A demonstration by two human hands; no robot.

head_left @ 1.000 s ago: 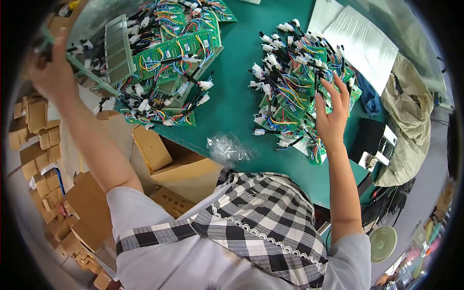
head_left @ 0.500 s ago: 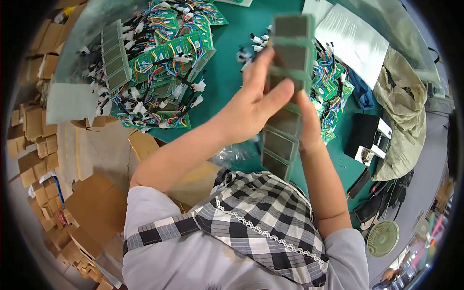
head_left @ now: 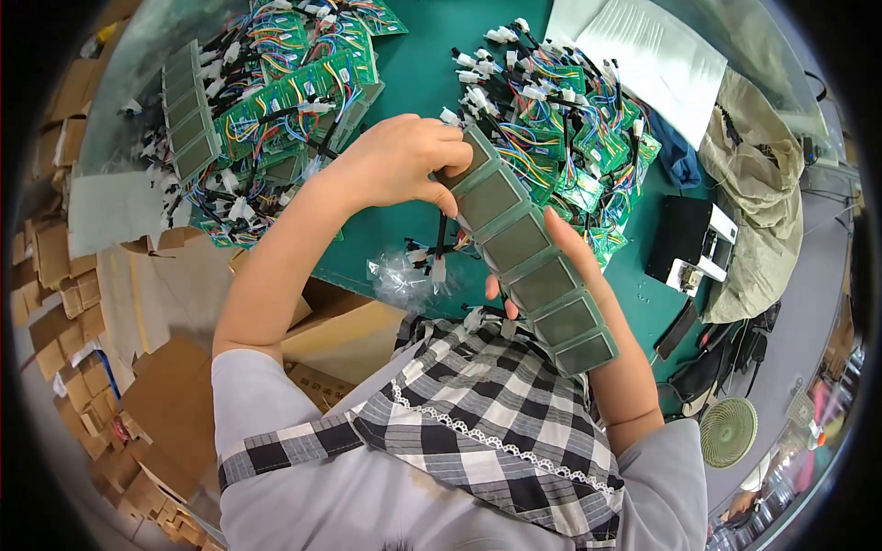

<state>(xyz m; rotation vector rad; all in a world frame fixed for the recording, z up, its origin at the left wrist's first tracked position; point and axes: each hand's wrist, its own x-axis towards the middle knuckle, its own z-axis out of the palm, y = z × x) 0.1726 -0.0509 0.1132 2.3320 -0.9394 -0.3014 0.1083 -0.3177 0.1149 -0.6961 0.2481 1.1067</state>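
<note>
Handling the panel strip (head_left: 537, 268) well seemed to call for firm support under its middle, a grip on its rims rather than its grey faces, and the leads (head_left: 439, 268) hanging free of the fingers so that no plug was tugged. The strip was held aslant above the near edge of the green table (head_left: 413, 78), its lower end reaching past that edge in front of the checked apron (head_left: 496, 395). The right hand (head_left: 586, 264) was clamped around the strip from beneath, thumb along the right long side, fingertips showing beyond the left one. The left hand (head_left: 395, 165) was drawn nearly closed, its bent fingers and thumb together on the strip's far end; whether it pinched a lead too could not be told. A wired-board heap (head_left: 581, 188) lay just beyond, toward the table's far edge, and clear plastic (head_left: 400, 280) lay by the near edge.
</note>
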